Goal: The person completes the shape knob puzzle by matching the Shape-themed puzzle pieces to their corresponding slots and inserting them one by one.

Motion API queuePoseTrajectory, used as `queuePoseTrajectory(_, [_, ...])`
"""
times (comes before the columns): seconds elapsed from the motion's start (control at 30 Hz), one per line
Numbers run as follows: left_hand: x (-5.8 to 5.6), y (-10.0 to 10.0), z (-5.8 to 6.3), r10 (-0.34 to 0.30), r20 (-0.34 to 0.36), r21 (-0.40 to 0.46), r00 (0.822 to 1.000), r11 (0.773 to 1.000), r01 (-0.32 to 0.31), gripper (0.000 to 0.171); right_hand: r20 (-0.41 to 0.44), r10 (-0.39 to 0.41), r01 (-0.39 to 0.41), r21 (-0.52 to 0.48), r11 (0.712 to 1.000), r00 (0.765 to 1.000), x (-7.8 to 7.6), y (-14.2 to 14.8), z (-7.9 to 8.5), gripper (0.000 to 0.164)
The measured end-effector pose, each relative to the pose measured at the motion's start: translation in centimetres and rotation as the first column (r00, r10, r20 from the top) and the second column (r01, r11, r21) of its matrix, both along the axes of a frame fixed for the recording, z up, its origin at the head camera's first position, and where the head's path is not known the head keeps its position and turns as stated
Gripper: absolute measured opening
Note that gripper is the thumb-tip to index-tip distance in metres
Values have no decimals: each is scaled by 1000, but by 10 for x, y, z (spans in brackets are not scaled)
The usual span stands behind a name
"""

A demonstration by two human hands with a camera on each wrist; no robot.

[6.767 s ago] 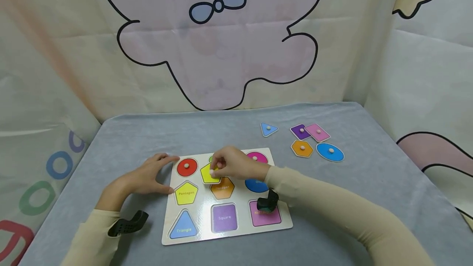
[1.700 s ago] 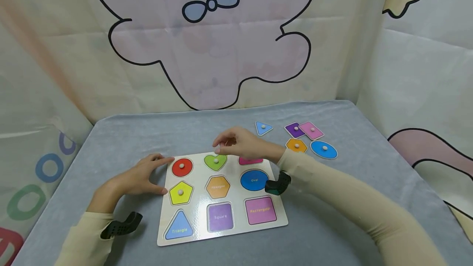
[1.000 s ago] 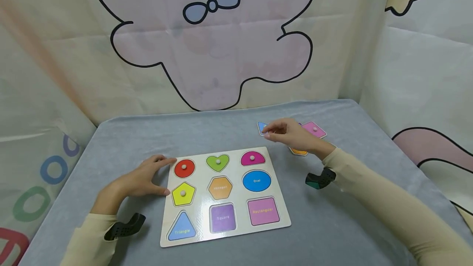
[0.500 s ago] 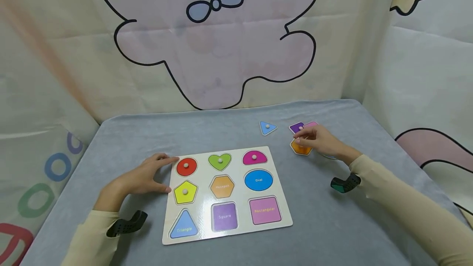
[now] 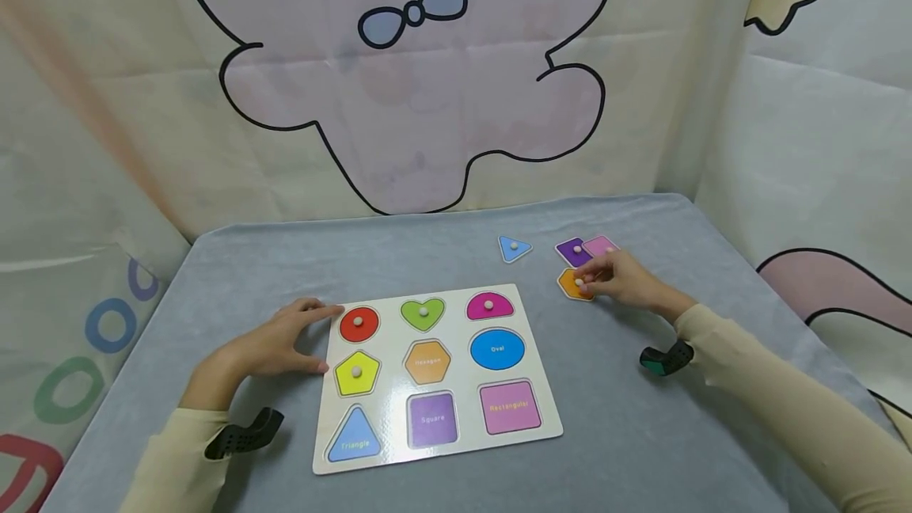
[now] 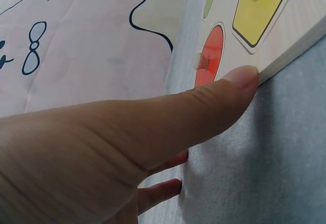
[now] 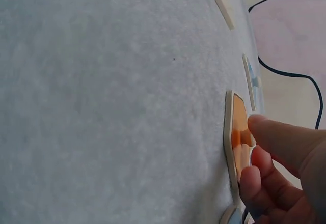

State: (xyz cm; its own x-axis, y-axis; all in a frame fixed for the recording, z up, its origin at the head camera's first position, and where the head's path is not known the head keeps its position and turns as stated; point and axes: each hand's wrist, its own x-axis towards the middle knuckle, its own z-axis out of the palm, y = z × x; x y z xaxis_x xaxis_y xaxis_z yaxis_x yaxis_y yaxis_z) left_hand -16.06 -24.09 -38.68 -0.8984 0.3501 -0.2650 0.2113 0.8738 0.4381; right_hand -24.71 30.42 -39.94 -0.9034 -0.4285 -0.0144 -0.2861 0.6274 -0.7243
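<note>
My right hand [image 5: 627,282] is at the orange hexagon puzzle piece [image 5: 568,284] on the right of the table, its thumb and fingers pinching the small knob. In the right wrist view the hexagon piece [image 7: 238,127] lies almost edge-on beside the fingertips. My left hand [image 5: 267,343] rests at the left edge of the wooden shape board [image 5: 388,450], fingers spread; the left wrist view has the thumb [image 6: 242,77] touching that edge. A red circle [image 5: 359,324], a green heart [image 5: 423,313], a magenta semicircle [image 5: 489,305] and a yellow pentagon [image 5: 357,373] sit in the board with knobs showing.
Behind the hexagon, a purple square piece [image 5: 571,252] is partly overlapped by a pink rectangle piece [image 5: 598,244]. A light blue triangle piece [image 5: 514,248] lies left of them. The right hand hides the blue oval piece in the head view. Printed curtains [image 5: 427,117] surround the grey table.
The yellow pentagon went from my right hand into its recess on the board. That hand then moved right, past the triangle, to the hexagon piece. My left hand stays at the board's edge.
</note>
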Motion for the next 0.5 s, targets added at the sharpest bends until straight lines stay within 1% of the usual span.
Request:
queuePoseTrajectory(0.23, [0, 0, -1, 2, 2, 7, 1000, 1000, -2, 91, -13, 3, -3, 15, 1000, 1000, -2, -2, -4, 20])
queuePoseTrajectory(0.5, [0, 0, -2, 9, -5, 2, 1000, 1000, -9, 91, -29, -7, 8, 46, 999, 1000, -6, -3, -3, 16])
